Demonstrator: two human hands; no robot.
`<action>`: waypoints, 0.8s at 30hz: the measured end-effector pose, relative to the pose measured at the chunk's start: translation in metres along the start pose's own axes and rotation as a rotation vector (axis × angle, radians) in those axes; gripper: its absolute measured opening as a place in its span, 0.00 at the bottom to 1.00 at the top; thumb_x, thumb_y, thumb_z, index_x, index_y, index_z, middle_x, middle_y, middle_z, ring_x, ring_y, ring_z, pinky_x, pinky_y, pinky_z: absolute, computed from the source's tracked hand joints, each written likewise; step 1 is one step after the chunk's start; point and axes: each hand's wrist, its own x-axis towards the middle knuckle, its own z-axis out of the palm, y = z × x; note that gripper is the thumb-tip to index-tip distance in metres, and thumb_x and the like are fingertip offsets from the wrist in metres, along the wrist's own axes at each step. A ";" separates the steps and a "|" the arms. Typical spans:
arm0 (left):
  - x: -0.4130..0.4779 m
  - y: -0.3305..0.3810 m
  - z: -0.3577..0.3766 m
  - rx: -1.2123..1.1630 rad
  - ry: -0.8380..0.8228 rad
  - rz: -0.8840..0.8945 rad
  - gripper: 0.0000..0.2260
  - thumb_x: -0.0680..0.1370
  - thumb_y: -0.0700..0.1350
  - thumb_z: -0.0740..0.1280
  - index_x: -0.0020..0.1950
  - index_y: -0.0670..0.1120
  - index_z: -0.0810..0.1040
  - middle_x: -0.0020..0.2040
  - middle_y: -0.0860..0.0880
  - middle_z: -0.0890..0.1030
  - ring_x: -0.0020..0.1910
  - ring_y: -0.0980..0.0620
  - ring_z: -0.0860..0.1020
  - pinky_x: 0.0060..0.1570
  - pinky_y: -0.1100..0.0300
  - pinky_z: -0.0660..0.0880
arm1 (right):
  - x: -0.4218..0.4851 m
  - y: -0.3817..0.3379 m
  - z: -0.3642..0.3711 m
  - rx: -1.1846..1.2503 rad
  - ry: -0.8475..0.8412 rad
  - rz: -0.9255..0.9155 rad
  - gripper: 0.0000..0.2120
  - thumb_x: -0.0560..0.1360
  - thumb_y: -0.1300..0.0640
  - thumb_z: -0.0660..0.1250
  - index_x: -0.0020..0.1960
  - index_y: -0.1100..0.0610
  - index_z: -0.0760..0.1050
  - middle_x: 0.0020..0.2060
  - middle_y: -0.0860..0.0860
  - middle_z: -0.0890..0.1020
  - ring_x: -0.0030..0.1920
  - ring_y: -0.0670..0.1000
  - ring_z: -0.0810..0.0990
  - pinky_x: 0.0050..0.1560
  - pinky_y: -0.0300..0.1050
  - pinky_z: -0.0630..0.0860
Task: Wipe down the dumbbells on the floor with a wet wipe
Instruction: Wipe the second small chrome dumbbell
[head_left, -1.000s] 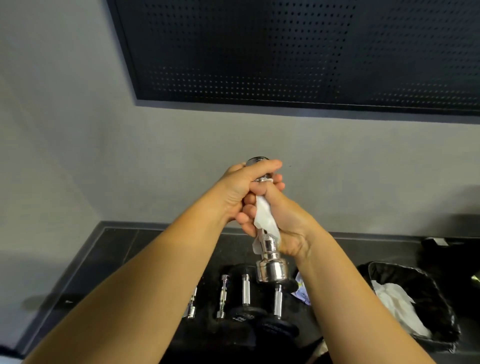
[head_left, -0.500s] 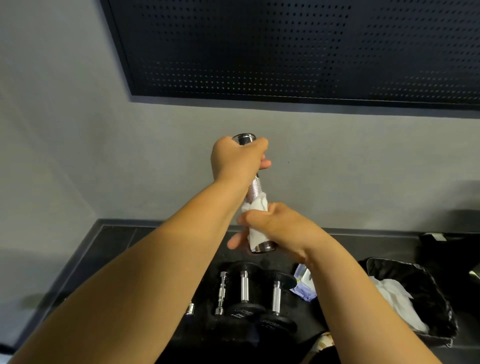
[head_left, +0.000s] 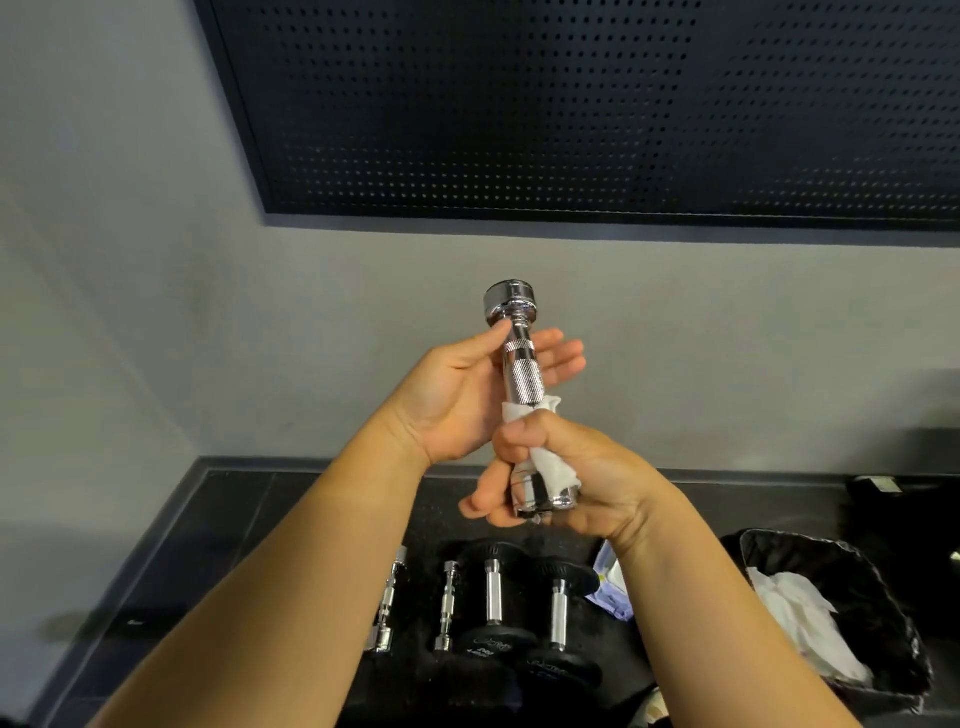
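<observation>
Facing a perforated panel (head_left: 571, 104) above a black floor (head_left: 249, 545), bin (head_left: 857, 571) at right, dumbbells (head_left: 493, 597) lined up below. Holding a chrome dumbbell (head_left: 524, 374) upright in mid-air: left hand (head_left: 467, 395) spread, cradling the upper grip; right hand (head_left: 587, 483) clenching the wipe (head_left: 553, 470) round the lower end.

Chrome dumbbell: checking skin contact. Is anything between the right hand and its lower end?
Yes: the wet wipe is wrapped round the lower end of the chrome dumbbell, inside the grip of the right hand. The left hand touches the handle bare.
</observation>
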 end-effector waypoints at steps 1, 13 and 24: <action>0.002 0.000 0.004 -0.001 0.032 0.023 0.17 0.77 0.50 0.58 0.58 0.40 0.75 0.55 0.42 0.82 0.56 0.47 0.81 0.63 0.48 0.69 | 0.000 0.000 -0.001 -0.010 0.009 0.013 0.13 0.70 0.56 0.64 0.28 0.56 0.78 0.30 0.58 0.83 0.37 0.57 0.85 0.36 0.42 0.80; 0.005 0.002 0.016 0.500 0.809 0.301 0.09 0.67 0.43 0.78 0.37 0.40 0.81 0.42 0.39 0.84 0.41 0.45 0.83 0.42 0.59 0.81 | 0.021 0.008 -0.012 -0.452 0.308 0.027 0.04 0.76 0.60 0.63 0.49 0.59 0.69 0.36 0.58 0.84 0.35 0.53 0.79 0.36 0.42 0.74; -0.023 0.014 -0.001 0.067 -0.035 0.031 0.21 0.75 0.48 0.61 0.67 0.40 0.71 0.63 0.39 0.78 0.66 0.44 0.75 0.65 0.48 0.71 | 0.005 -0.009 0.006 -0.159 0.010 -0.059 0.08 0.70 0.60 0.64 0.37 0.62 0.66 0.27 0.58 0.82 0.33 0.58 0.83 0.41 0.47 0.77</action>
